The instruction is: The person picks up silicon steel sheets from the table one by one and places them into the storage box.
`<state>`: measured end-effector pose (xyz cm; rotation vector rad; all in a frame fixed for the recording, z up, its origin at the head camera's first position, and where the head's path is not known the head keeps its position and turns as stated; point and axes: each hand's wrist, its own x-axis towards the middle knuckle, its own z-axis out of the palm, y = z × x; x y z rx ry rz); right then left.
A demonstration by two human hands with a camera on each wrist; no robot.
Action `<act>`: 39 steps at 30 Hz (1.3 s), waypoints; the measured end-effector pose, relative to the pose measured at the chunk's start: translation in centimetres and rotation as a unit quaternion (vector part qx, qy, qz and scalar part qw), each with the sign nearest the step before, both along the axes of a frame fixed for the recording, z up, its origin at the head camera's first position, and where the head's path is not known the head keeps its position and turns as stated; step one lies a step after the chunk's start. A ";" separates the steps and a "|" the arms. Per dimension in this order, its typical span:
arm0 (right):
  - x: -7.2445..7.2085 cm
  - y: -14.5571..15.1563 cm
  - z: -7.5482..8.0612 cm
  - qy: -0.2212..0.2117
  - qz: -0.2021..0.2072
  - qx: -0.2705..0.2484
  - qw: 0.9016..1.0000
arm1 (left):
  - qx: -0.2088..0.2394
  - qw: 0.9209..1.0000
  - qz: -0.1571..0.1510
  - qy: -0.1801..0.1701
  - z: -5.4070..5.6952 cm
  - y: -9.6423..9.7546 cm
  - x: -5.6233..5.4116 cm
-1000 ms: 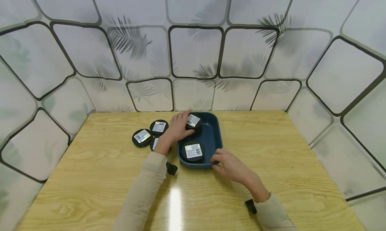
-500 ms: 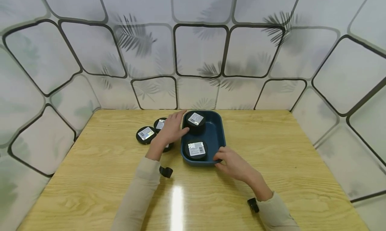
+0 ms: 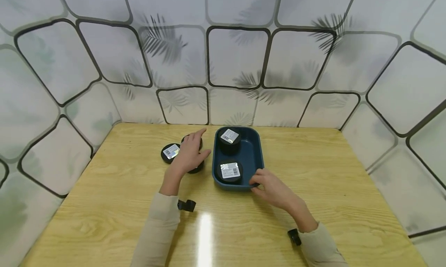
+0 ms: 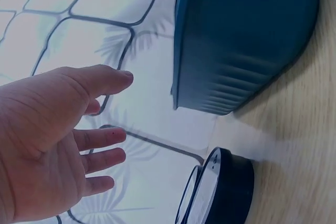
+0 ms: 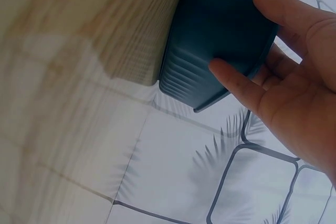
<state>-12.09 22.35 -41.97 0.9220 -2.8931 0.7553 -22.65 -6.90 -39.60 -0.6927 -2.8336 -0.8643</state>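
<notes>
A deep blue plastic bin [image 3: 249,158] stands near the table's back edge. Inside it, along the left side, are two round black tubs with white labels: a far tub [image 3: 229,141] and a near tub [image 3: 229,171]. My right hand [image 3: 276,192] holds the bin's near right corner, thumb and fingers at the rim; the right wrist view has that hand [image 5: 299,82] against the bin wall [image 5: 226,30]. Left of the bin, my left hand [image 3: 186,154] hovers over more black tubs, partly hiding them. In the left wrist view, its fingers [image 4: 102,161] spread with nothing between them.
One labelled tub [image 3: 170,152] lies left of my left hand, and another [image 3: 197,167] shows beneath the hand. Behind the wooden table [image 3: 331,170] rises a patterned cloth wall [image 3: 237,57]. A black camera mount sits on each wrist.
My left hand has let go of the far tub in the bin and moved left over the loose tubs. My right hand stays at the bin's corner. The head view has shifted slightly.
</notes>
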 end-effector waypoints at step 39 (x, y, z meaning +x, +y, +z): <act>0.2 -0.1 -0.1 -0.012 -0.023 0.000 1.000 | 0.024 0.998 0.046 -0.026 1.6 -5.2 1.9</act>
